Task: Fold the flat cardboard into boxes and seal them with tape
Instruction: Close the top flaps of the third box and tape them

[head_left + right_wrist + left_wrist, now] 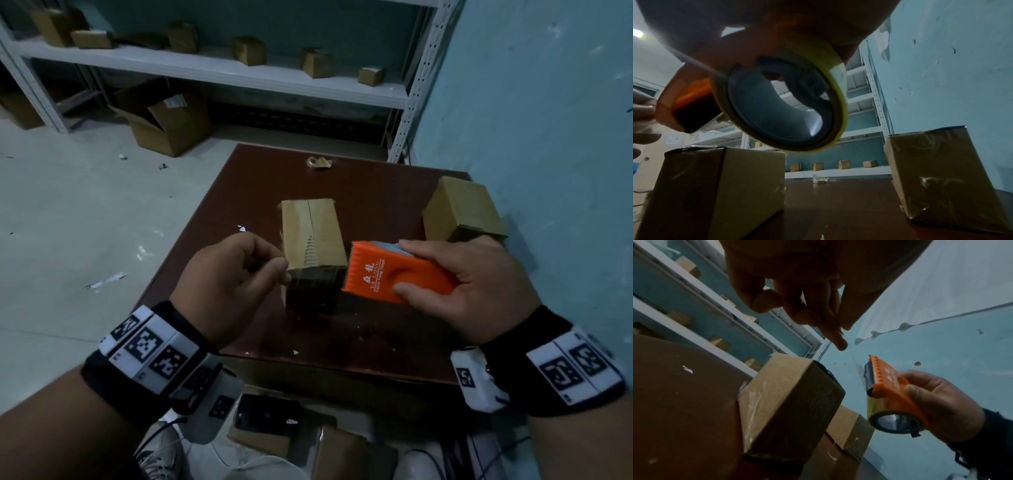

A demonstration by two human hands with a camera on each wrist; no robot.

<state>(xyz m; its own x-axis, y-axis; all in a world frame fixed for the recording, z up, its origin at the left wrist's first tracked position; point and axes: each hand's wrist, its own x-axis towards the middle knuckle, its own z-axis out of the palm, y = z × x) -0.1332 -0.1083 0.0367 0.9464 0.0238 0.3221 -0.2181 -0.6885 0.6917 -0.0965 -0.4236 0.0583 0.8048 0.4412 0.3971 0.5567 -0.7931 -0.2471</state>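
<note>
A folded cardboard box [313,236] stands mid-table with clear tape along its top seam; it also shows in the wrist views [789,394] [715,186]. My left hand [282,272] hovers at its near left corner, thumb and forefinger pinched together [840,337]. A faint clear strip seems to run from them to the dispenser. My right hand [406,269] grips an orange tape dispenser [376,274] just right of the box, teeth toward it. The yellowish tape roll [781,105] fills the right wrist view.
A second taped box [462,209] stands at the table's [376,192] right edge by the blue wall [548,137]. A crumpled tape wad [318,162] lies at the far edge. Behind is a white shelf [205,65] with several small boxes. An open carton [164,116] sits on the floor.
</note>
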